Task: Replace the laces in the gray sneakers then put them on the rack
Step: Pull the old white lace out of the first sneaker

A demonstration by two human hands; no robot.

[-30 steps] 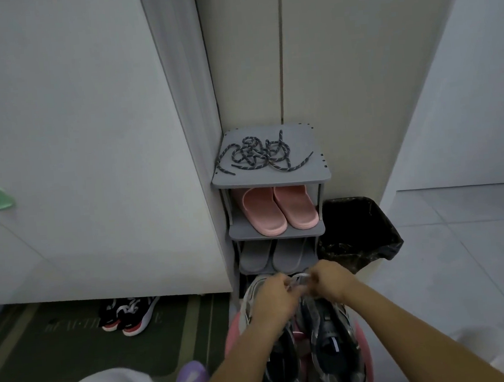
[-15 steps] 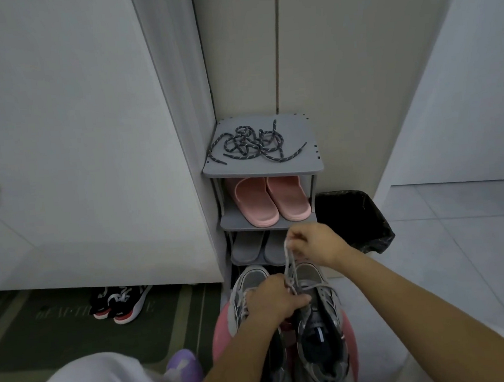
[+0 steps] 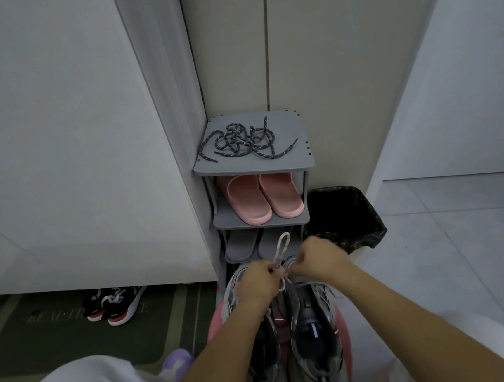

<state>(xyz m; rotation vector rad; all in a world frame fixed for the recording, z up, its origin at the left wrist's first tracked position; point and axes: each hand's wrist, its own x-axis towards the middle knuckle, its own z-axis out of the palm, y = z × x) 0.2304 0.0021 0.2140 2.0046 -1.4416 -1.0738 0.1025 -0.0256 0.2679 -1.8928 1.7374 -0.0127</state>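
Two gray sneakers stand side by side on a pink stool (image 3: pixel 345 329) in front of me, the right sneaker (image 3: pixel 313 331) in plain sight and the left sneaker (image 3: pixel 262 369) partly under my forearm. My left hand (image 3: pixel 260 278) pinches the light lace (image 3: pixel 281 249) of the right sneaker, and a loop of it sticks up above my fingers. My right hand (image 3: pixel 319 258) grips the same lace near the shoe's toe end. Dark speckled laces (image 3: pixel 245 141) lie tangled on the top shelf of the gray rack (image 3: pixel 254 166).
Pink slippers (image 3: pixel 263 197) fill the rack's second shelf and gray slippers (image 3: pixel 249 244) the third. A bin with a black bag (image 3: pixel 346 216) stands right of the rack. Black-and-red sneakers (image 3: pixel 114 303) sit on a dark green mat (image 3: pixel 59 338) at the left. White tiled floor lies to the right.
My right hand, which had pulled the lace up and away, has come back down beside my left hand. A loop of lace now stands above my left hand.
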